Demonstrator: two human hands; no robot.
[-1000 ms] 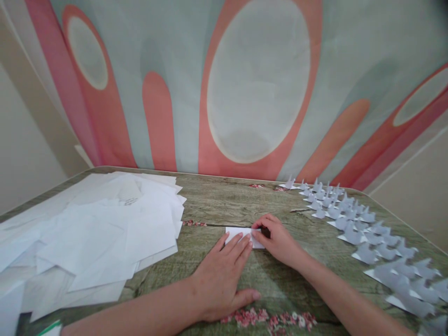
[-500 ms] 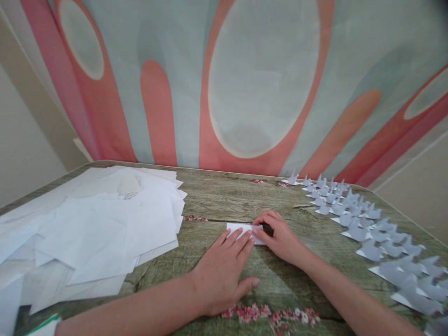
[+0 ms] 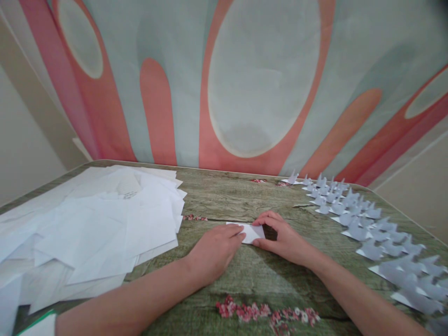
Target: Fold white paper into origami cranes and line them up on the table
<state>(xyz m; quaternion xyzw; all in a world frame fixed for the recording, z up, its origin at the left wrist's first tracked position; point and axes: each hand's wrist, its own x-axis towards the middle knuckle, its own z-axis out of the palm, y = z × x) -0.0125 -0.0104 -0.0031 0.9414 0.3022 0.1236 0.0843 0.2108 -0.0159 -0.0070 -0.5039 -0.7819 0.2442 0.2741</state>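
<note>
Backdrop [image 3: 259, 79] fills the upper part of the view, grey-green with coral bands around pale ovals. Below it spreads the table [image 3: 224, 198], its top patterned like weathered wood. On its left side lies a broad pile of white sheets [image 3: 101, 224], overlapping at odd angles, 1 of them bearing a small block of print too blurred to read. Along the right side, folded white birds [image 3: 350, 205] stand in close rows from the far edge to the near corner, many with their points upright. Pink flowers [image 3: 268, 312], part of the tabletop pattern, run across the front, with smaller sprigs farther back. The 2 hands meet over the middle of the table, between pile and birds. The left hand [image 3: 217, 249] lies over 1 end of a slip [image 3: 252, 232], its fingers together; I cannot tell whether its thumb grips underneath. The right hand [image 3: 285, 240] is curved, thumb and forefinger a little apart, holding the slip's other end at its near and far edges. The slip, white and folded, lies low at the table's surface.
</note>
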